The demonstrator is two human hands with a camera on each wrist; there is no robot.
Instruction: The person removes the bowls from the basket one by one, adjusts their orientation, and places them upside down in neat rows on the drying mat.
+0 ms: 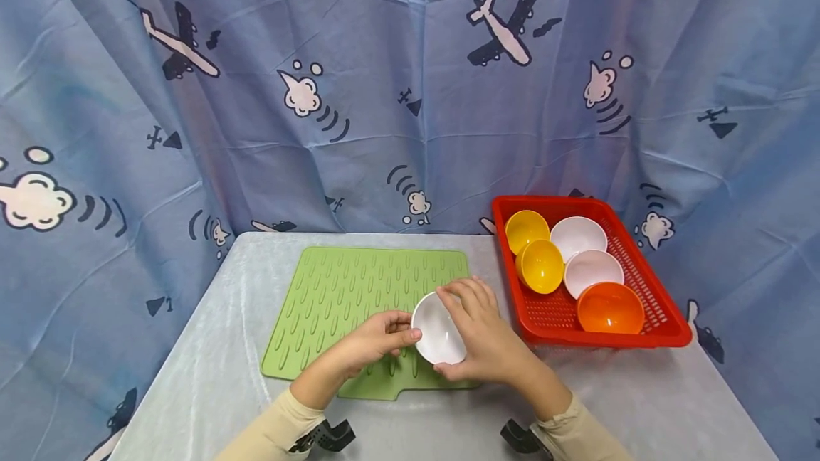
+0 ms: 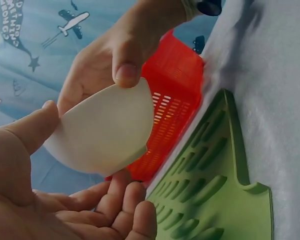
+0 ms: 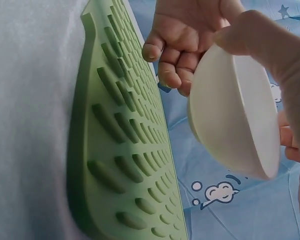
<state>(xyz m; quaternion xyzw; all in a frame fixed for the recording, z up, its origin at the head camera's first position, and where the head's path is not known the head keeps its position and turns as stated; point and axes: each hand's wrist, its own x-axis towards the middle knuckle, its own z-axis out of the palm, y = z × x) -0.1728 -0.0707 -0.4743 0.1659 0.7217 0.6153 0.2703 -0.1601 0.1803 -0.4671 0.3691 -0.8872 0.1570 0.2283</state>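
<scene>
A white bowl [image 1: 438, 330] is held between both hands above the front right part of a green mat [image 1: 359, 297]. My left hand [image 1: 379, 337] has its thumb at the bowl's left rim and its fingers under the outside, as the left wrist view shows. On the other side, my right hand [image 1: 482, 336] grips the rim with thumb and fingers spread across it. The bowl leans, its inside facing the head camera. In the right wrist view the bowl [image 3: 225, 110] hangs clear of the mat [image 3: 120, 130], its outer wall turned toward the left fingers.
To the right stands a red basket [image 1: 669, 329] holding yellow bowls [image 1: 541, 267], white bowls [image 1: 579, 236] and an orange bowl [image 1: 611, 308]. The mat lies on a table with a pale cloth [image 1: 211, 390]. Behind hangs a blue patterned curtain [image 1: 359, 183].
</scene>
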